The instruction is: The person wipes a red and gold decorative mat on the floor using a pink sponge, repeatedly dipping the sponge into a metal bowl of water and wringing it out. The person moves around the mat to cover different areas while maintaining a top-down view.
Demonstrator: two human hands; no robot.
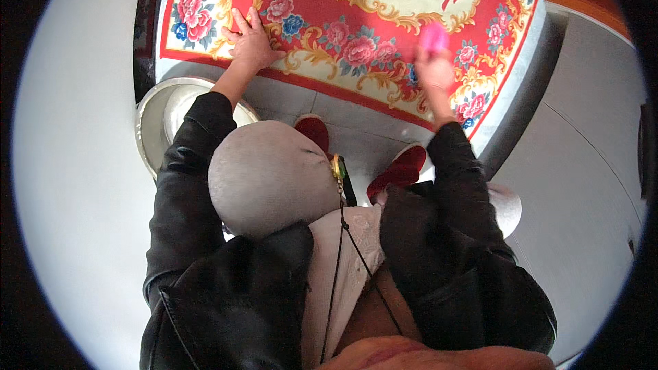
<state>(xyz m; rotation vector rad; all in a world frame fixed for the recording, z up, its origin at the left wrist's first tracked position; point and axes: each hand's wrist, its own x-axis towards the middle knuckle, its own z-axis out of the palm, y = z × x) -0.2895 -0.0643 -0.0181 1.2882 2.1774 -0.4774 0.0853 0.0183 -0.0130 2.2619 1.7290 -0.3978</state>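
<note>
A red floral mat (pixel 318 56) with gold scrollwork, pink and blue flowers and red characters on a cream centre lies spread before me. My left hand (pixel 252 43) presses on its near left part with fingers spread, holding nothing. Over the near right part, my right hand (pixel 436 72) grips a bright pink object (pixel 434 37) against the mat. Motion blur keeps me from telling exactly what this object is.
Under my left forearm stands a round metal basin (pixel 146 118). Red shoes (pixel 398 172) rest on grey floor tiles (pixel 288 95) below the mat's near edge. A pale wall (pixel 77 164) rises at left. A pendant (pixel 337 167) hangs from my neck on a dark cord.
</note>
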